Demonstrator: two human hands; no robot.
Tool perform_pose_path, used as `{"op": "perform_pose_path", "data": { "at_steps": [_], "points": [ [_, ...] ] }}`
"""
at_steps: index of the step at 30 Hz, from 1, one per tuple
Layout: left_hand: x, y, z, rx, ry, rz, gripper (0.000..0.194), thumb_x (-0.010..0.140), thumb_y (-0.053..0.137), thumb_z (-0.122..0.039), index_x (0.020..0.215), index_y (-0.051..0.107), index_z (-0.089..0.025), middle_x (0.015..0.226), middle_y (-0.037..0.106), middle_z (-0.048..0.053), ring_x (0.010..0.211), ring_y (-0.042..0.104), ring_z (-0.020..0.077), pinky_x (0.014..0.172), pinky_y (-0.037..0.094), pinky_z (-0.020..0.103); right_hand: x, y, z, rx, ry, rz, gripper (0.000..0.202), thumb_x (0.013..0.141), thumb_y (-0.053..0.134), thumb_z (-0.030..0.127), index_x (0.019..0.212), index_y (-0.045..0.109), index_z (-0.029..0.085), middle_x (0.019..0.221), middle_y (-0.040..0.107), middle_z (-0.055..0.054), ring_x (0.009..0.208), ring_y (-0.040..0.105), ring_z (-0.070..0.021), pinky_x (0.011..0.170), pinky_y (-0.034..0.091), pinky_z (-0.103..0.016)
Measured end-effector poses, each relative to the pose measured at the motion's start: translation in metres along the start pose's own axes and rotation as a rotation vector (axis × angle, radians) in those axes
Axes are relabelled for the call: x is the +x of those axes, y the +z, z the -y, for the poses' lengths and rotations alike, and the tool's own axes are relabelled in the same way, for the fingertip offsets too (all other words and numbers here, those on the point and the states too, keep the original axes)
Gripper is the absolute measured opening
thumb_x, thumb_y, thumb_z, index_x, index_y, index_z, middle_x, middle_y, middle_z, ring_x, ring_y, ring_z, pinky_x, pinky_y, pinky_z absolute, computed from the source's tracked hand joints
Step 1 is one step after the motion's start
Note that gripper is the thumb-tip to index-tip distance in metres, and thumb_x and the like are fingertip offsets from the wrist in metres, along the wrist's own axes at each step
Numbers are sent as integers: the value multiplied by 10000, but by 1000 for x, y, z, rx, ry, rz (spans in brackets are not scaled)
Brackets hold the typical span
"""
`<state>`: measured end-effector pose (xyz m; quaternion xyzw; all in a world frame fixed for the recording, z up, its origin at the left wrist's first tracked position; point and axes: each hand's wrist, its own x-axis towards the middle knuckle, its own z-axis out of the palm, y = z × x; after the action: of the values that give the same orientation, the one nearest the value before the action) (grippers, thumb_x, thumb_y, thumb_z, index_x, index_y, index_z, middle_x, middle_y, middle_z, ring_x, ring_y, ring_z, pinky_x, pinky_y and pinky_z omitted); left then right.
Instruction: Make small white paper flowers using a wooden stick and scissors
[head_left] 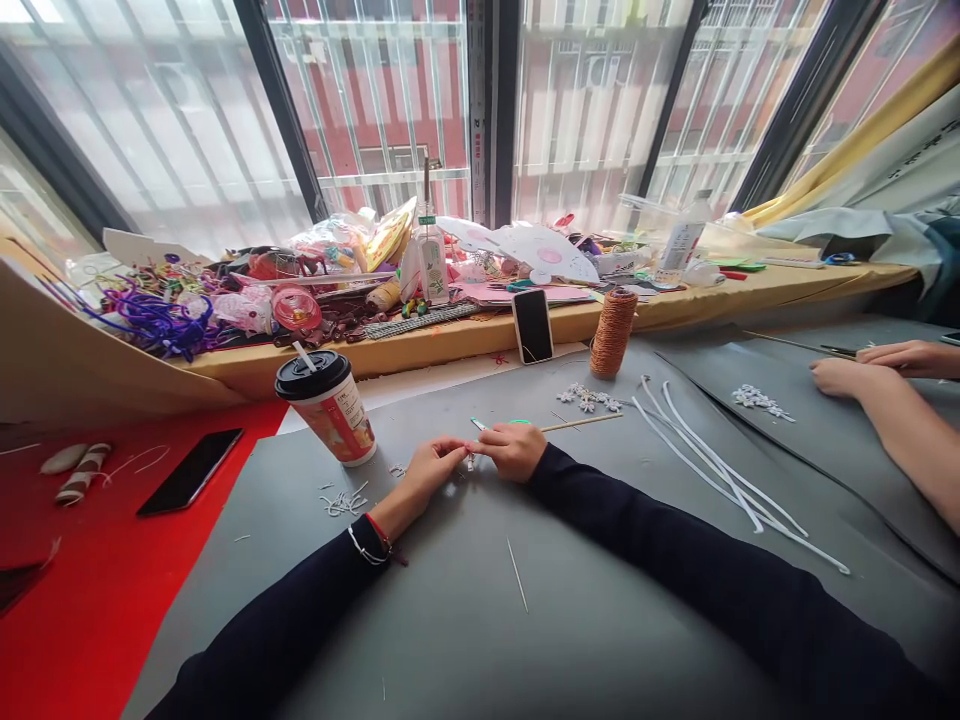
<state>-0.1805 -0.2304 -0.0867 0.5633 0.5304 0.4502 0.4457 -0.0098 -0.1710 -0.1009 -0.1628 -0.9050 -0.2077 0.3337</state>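
Note:
Close together over the grey table mat [465, 640], my left hand [429, 470] and my right hand [514, 450] meet at the fingertips. Both are closed in a pinch on a small white piece [471, 463], which looks like a little pipe-cleaner shape; the fingers partly hide it. Behind my right hand shows a green loop [520, 422], with a pale tip poking out to its left; whether the hand touches this tool I cannot tell. White pipe-cleaner snippets [345, 500] lie left of my left hand. A thin white stick [517, 575] rests nearer to me.
A paper cup [330, 410] with a black lid stands left. Behind are a propped phone [532, 325] and a twine spool [613, 335]. White snowflake shapes [589, 397] and long pipe cleaners [720, 460] lie right, near another person's hand [847, 375]. Craft supplies crowd the windowsill [420, 345].

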Motion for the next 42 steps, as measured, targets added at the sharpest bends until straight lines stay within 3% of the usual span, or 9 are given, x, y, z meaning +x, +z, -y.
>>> {"op": "perform_pose_path", "data": {
  "at_steps": [5, 9, 14, 18, 22, 26, 33, 39, 42],
  "points": [
    [-1, -1, -2, 4, 25, -7, 308, 691, 602, -363, 869, 679, -123, 672, 621, 21, 552, 462, 94, 530, 336, 215, 2, -2, 5, 19, 77, 11, 303, 818, 410, 110, 982, 619, 255, 762, 652, 18, 612, 524, -88, 537, 323, -230],
    [-3, 0, -3, 35, 87, -26, 334, 723, 564, -404, 882, 670, -130, 617, 581, 3, 537, 443, 95, 508, 329, 211, 5, -10, 9, 210, 240, 39, 284, 859, 398, 167, 1027, 608, 256, 846, 660, 3, 719, 576, -89, 607, 380, -191],
    [-5, 5, -5, 78, 174, -39, 285, 726, 564, -394, 773, 664, -131, 658, 589, 14, 570, 462, 100, 557, 359, 218, 6, -17, 11, 467, 462, 106, 242, 834, 477, 279, 1036, 606, 241, 830, 675, -5, 643, 579, -98, 595, 407, -194],
    [-9, 7, -9, 9, 92, 3, 286, 724, 568, -393, 808, 664, -137, 642, 565, 5, 584, 450, 99, 559, 342, 214, 5, -19, 11, 565, 526, 106, 206, 819, 489, 269, 966, 629, 233, 786, 676, 3, 603, 560, -95, 584, 398, -195],
    [-12, 5, -12, -97, 7, 83, 319, 722, 571, -398, 905, 661, -152, 635, 520, -9, 569, 411, 86, 533, 309, 207, 4, -22, 13, 534, 518, 58, 190, 829, 473, 264, 909, 640, 222, 849, 665, -12, 648, 556, -99, 600, 383, -197],
    [-14, 3, -13, -144, -34, 92, 285, 713, 584, -368, 865, 667, -142, 632, 509, -5, 579, 411, 87, 555, 319, 213, 2, -23, 13, 395, 466, 88, 189, 836, 460, 246, 889, 642, 236, 819, 651, 0, 627, 538, -92, 565, 349, -198],
    [-11, 2, -9, -153, -39, 41, 214, 700, 584, -316, 773, 670, -134, 600, 519, 2, 586, 424, 100, 577, 334, 224, 0, -13, 10, 79, 111, 93, 310, 849, 382, 116, 986, 618, 263, 793, 653, -1, 620, 525, -83, 578, 336, -221],
    [-9, 0, -9, -162, 2, 69, 255, 730, 560, -382, 733, 646, -142, 604, 527, -2, 578, 434, 99, 588, 353, 227, -1, -11, 9, 263, 332, 23, 214, 870, 434, 239, 986, 613, 258, 879, 672, 11, 742, 592, -93, 637, 391, -194],
    [-8, -1, -8, -166, 8, 92, 276, 741, 551, -401, 691, 626, -141, 598, 526, -1, 582, 441, 100, 593, 355, 225, -2, -13, 9, 354, 387, 8, 197, 854, 472, 303, 984, 614, 265, 881, 678, 26, 710, 602, -90, 635, 410, -192]
  ]
}}
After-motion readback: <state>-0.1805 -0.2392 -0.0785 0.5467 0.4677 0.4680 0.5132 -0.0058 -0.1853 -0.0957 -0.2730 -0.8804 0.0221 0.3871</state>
